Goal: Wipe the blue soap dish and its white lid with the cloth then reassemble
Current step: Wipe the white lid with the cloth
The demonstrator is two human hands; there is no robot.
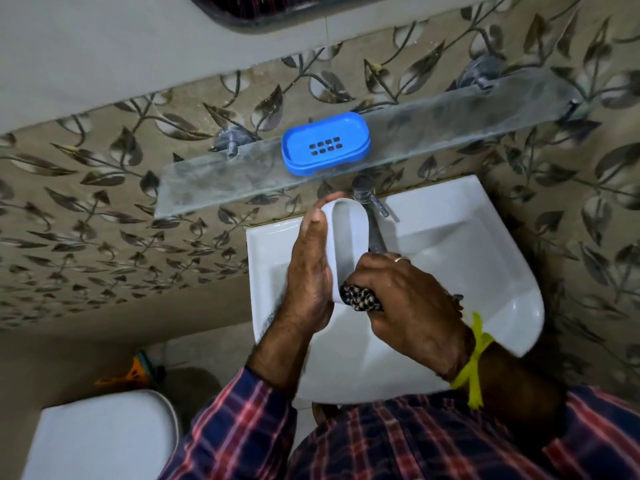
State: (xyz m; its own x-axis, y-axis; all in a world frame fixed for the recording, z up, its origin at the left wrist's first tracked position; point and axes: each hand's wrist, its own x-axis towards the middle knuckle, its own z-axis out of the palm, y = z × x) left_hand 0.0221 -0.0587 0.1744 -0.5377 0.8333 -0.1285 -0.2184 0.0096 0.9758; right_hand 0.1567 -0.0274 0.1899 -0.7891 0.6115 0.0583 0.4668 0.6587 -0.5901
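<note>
Gripping the checked cloth (pixel 360 299) in my closed right hand (pixel 412 303) against the white lid (pixel 348 233), left hand (pixel 310 271) wrapped along the lid's edge over the sink (pixel 485 244), blue soap dish (pixel 325 143) beyond on the glass shelf (pixel 214 181).

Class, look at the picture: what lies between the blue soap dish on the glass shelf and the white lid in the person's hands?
In the head view, the metal tap lies between the blue soap dish and the white lid.

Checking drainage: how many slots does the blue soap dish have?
8, in two rows of four at the centre of the blue soap dish, which sits on the glass shelf.
</note>
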